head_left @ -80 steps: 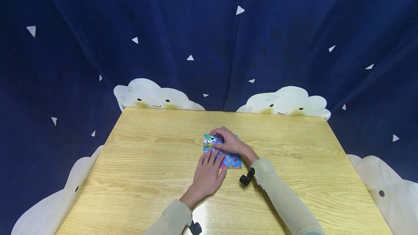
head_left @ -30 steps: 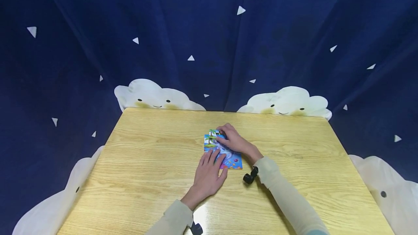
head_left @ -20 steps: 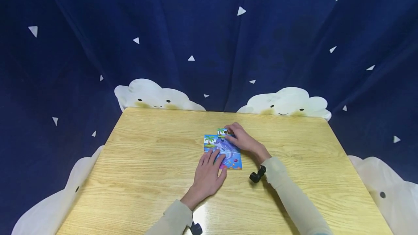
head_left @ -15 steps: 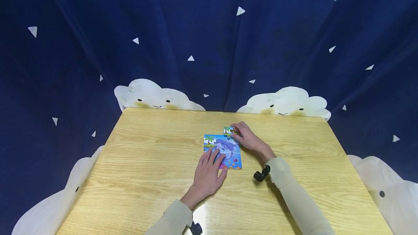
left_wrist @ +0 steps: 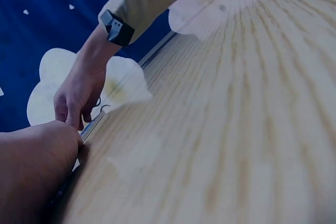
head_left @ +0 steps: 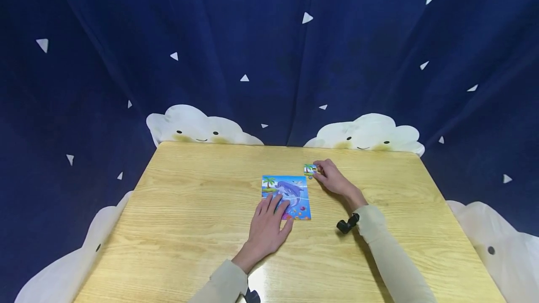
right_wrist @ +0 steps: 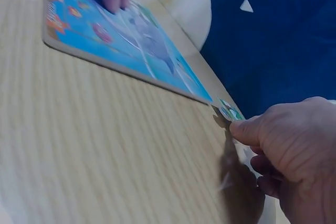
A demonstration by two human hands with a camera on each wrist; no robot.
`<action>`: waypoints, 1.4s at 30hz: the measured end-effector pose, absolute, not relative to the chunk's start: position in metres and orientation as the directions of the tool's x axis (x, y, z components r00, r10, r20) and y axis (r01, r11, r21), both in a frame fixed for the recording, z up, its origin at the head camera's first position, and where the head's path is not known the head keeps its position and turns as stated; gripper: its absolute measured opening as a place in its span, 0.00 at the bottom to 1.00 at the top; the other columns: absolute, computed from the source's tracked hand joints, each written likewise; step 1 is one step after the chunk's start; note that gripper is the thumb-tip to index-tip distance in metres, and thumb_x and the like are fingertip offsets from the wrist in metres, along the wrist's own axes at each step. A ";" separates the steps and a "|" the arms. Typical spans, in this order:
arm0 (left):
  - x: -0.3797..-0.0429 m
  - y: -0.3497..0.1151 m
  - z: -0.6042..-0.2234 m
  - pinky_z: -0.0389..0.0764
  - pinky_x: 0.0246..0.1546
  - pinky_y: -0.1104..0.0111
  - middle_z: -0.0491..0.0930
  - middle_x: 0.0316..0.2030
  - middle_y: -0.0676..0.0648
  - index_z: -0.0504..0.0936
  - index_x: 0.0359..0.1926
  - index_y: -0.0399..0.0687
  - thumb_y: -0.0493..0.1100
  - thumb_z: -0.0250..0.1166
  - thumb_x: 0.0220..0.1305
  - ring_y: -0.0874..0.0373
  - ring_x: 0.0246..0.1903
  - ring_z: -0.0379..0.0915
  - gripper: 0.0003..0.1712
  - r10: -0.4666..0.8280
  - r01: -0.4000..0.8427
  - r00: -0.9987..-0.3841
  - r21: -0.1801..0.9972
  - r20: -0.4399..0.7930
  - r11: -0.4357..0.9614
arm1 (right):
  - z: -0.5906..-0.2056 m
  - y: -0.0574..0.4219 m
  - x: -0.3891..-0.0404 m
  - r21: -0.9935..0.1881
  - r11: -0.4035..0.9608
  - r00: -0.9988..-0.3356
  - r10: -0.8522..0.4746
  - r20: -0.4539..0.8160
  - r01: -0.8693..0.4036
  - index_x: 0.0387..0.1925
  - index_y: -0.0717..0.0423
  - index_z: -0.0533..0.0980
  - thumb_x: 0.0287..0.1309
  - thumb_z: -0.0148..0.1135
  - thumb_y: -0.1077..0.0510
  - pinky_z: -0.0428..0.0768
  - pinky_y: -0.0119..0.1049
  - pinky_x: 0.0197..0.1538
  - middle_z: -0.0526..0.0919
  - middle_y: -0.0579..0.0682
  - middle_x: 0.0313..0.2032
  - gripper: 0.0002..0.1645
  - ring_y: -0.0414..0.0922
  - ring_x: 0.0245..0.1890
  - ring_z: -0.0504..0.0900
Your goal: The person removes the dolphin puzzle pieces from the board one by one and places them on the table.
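A square dolphin picture board [head_left: 301, 202] lies on the wooden table, with a palm tree at its upper left. My left hand [head_left: 267, 233] rests with spread, straight fingers on its lower left part, hiding some of the picture. My right hand [head_left: 337, 182] pinches a small jigsaw puzzle piece [head_left: 309, 169] by its right side, just past the board's upper right corner. The piece shows a palm tree and has a round knob at its lower edge. In the right wrist view thumb and fingers hold the piece [right_wrist: 230, 109] close beyond the board's corner [right_wrist: 207, 98].
The wooden table [head_left: 189, 209] reaches back to a dark blue curtain [head_left: 236, 27] with white triangles and smiling clouds. Black wrist cameras sit at both cuffs, the right one [head_left: 347, 223] above the table.
My right hand has slid the puzzle piece rightward, from over the board's upper left to past its upper right corner, uncovering the dolphin. My left hand has stayed on the board.
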State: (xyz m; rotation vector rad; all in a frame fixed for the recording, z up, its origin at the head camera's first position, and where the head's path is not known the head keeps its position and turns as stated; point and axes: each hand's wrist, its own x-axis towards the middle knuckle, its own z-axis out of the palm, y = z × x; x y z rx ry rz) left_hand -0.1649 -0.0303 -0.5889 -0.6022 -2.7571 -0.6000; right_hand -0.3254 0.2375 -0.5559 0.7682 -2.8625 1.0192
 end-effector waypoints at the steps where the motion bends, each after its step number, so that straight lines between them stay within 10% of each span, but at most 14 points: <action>1: -0.165 -0.030 -0.590 0.56 0.75 0.46 0.68 0.74 0.44 0.75 0.71 0.55 0.59 0.55 0.75 0.40 0.77 0.55 0.30 0.339 0.445 -0.881 0.339 0.329 0.828 | -0.556 0.241 -0.326 -0.592 0.671 -0.883 -0.440 0.166 -0.446 0.62 0.77 0.72 0.70 0.62 0.67 0.68 0.47 0.48 0.72 0.57 0.37 0.24 0.50 0.40 0.65; 42: -0.165 -0.029 -0.594 0.57 0.75 0.47 0.67 0.74 0.45 0.73 0.72 0.56 0.61 0.51 0.76 0.40 0.77 0.55 0.30 0.352 0.452 -0.874 0.299 0.334 0.840 | -0.570 0.276 -0.325 -0.645 0.645 -0.902 -0.393 0.179 -0.410 0.63 0.72 0.74 0.71 0.61 0.66 0.64 0.41 0.44 0.70 0.61 0.41 0.23 0.50 0.39 0.62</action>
